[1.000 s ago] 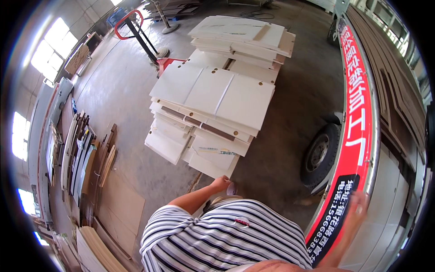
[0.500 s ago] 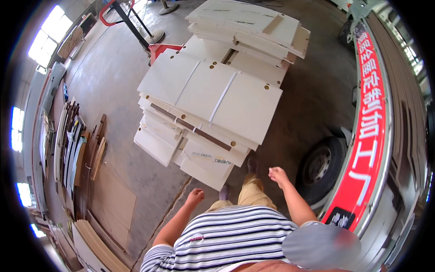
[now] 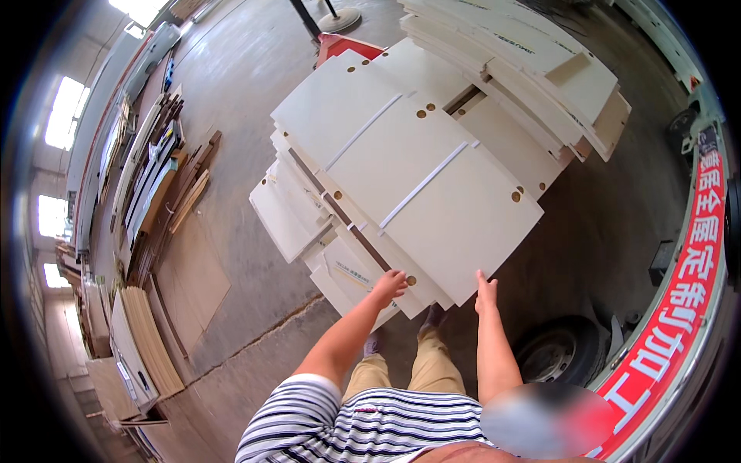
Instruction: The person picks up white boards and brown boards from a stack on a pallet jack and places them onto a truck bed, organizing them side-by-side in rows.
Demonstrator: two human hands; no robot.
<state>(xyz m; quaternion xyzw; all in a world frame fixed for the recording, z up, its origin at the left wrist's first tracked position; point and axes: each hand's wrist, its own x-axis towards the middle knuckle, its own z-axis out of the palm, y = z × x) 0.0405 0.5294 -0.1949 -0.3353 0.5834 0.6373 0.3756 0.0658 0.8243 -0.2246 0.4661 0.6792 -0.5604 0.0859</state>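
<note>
Spreading across the head view, the grey concrete floor [image 3: 239, 100] shows a long crack; timber strips [image 3: 143, 201] lie at the left, and a vehicle's red banner [image 3: 671, 324] curves along the right. Directly before the person rises a stack of white panels [image 3: 440, 166], its layers unevenly offset, the top marked by brown round spots [image 3: 516, 197] and pale strips [image 3: 423, 185]. Left hand [image 3: 391, 285] and right hand [image 3: 486, 293] reach its near edge, both released, fingers loosely extended; contact is unclear.
</note>
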